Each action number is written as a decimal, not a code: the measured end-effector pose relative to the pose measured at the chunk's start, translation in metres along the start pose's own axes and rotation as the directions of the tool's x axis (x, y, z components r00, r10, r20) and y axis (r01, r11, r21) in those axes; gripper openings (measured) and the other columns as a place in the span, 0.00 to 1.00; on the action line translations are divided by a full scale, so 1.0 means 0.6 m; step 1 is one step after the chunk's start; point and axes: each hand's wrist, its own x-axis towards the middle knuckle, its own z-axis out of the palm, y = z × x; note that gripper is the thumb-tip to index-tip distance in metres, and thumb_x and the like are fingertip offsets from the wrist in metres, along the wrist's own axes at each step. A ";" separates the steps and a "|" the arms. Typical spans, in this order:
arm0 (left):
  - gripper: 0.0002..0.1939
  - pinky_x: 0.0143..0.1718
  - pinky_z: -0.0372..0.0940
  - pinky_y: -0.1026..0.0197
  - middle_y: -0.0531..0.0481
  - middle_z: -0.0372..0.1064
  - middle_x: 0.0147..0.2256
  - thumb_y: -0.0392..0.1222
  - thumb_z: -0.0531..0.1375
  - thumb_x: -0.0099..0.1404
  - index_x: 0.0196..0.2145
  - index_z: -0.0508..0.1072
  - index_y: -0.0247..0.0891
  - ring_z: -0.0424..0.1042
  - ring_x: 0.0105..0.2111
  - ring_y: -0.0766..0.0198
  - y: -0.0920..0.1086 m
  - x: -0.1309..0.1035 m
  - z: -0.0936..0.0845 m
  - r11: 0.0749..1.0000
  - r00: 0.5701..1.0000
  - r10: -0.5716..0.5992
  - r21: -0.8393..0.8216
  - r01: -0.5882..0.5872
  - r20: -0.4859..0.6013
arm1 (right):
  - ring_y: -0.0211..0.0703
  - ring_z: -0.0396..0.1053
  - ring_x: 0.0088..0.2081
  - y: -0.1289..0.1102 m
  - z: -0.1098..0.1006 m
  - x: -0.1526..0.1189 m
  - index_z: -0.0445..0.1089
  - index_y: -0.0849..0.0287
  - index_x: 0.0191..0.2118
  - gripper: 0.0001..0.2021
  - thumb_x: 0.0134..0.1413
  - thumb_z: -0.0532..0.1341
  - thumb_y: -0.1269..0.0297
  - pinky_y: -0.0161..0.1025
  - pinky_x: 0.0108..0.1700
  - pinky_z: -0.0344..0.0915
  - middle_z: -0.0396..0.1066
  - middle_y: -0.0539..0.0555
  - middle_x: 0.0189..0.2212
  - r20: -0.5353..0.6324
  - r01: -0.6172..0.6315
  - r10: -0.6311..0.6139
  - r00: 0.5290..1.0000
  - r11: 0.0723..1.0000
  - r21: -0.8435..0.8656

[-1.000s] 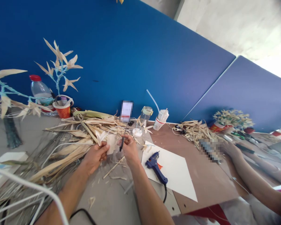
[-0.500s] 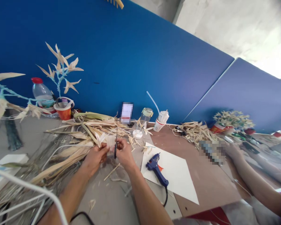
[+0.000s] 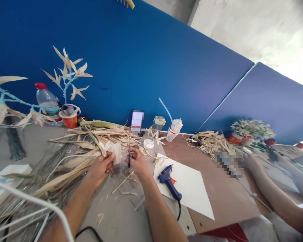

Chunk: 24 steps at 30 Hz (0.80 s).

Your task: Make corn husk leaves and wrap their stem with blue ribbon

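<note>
My left hand [image 3: 103,168] pinches a pale piece of dried corn husk [image 3: 117,153], its broad end standing out to the right of my fingers. In my right hand [image 3: 138,163] is a pair of dark scissors [image 3: 129,155], blades pointing up. A small gap separates the scissors from the husk's right edge. Behind and left of my left hand lies a heap of dried husks [image 3: 78,164]. Below both hands, husk scraps [image 3: 122,183] are scattered on the grey table [image 3: 113,218].
A blue glue gun [image 3: 170,183] rests on white paper [image 3: 192,191] to the right. At the back stand a phone [image 3: 137,121], a clear bottle [image 3: 157,124] and a paper cup [image 3: 172,133]. White wire [image 3: 47,205] arches at front left. Another person's arm [image 3: 270,191] reaches in from the right.
My right hand with the scissors has moved slightly right, away from the husk. The husk is now turned so more of its broad end shows.
</note>
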 end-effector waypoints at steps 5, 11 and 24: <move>0.21 0.12 0.45 0.72 0.65 0.50 0.14 0.40 0.72 0.40 0.27 0.64 0.36 0.44 0.12 0.79 0.014 0.005 -0.007 0.992 0.990 0.051 -0.111 -0.066 -0.132 | 0.34 0.57 0.19 -0.003 0.002 -0.007 0.64 0.57 0.34 0.15 0.36 0.64 0.60 0.32 0.24 0.52 0.58 0.41 0.16 0.101 -0.025 0.045 0.994 0.981 -0.193; 0.20 0.11 0.46 0.72 0.64 0.54 0.14 0.36 0.71 0.40 0.26 0.63 0.37 0.47 0.12 0.78 0.018 0.011 -0.016 0.978 0.974 0.079 -0.175 -0.118 -0.212 | 0.35 0.59 0.24 0.002 0.004 -0.016 0.70 0.57 0.35 0.11 0.42 0.63 0.62 0.33 0.28 0.55 0.62 0.45 0.21 0.192 0.134 -0.033 0.981 0.826 -0.547; 0.17 0.11 0.44 0.71 0.64 0.54 0.13 0.32 0.69 0.40 0.24 0.63 0.36 0.47 0.11 0.78 0.028 0.005 -0.004 0.964 0.965 0.091 -0.220 -0.148 -0.247 | 0.39 0.64 0.27 -0.019 0.016 -0.043 0.71 0.57 0.39 0.12 0.46 0.62 0.61 0.35 0.34 0.56 0.69 0.48 0.22 0.328 0.344 -0.116 0.938 0.444 -0.827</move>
